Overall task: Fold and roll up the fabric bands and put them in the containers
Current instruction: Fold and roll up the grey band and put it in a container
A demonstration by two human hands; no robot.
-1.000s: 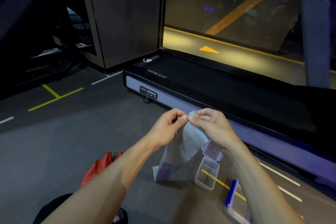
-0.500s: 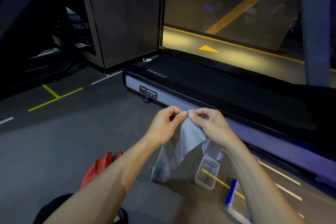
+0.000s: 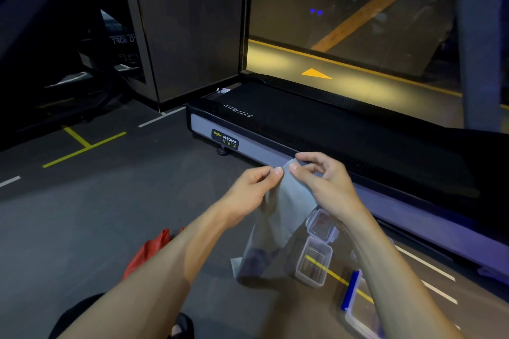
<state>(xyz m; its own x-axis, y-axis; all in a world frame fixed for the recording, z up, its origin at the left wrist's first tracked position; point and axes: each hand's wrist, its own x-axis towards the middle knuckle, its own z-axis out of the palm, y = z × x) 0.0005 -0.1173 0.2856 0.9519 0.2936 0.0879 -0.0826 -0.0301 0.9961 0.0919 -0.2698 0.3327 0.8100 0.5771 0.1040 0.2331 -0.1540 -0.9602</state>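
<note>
A grey fabric band (image 3: 278,217) hangs from both hands above the floor, its lower end touching the ground. My left hand (image 3: 252,190) pinches the band's top edge between thumb and forefinger. My right hand (image 3: 322,181) pinches the same edge right beside it, fingers curled. Under the right wrist a small clear container (image 3: 314,264) stands open on the floor, its hinged lid (image 3: 322,224) tipped back. A larger clear container with a blue clip (image 3: 354,300) lies at the lower right, partly hidden by my right forearm.
A red fabric band (image 3: 146,253) lies on the floor left of my left forearm. A black treadmill deck (image 3: 330,129) with a grey side rail runs across right behind my hands. The dark floor carries yellow and white lines.
The hanging band has swung and twisted slightly while both hands keep pinching its top edge. My right hand's fingers have shifted along the edge. The hands stay close together.
</note>
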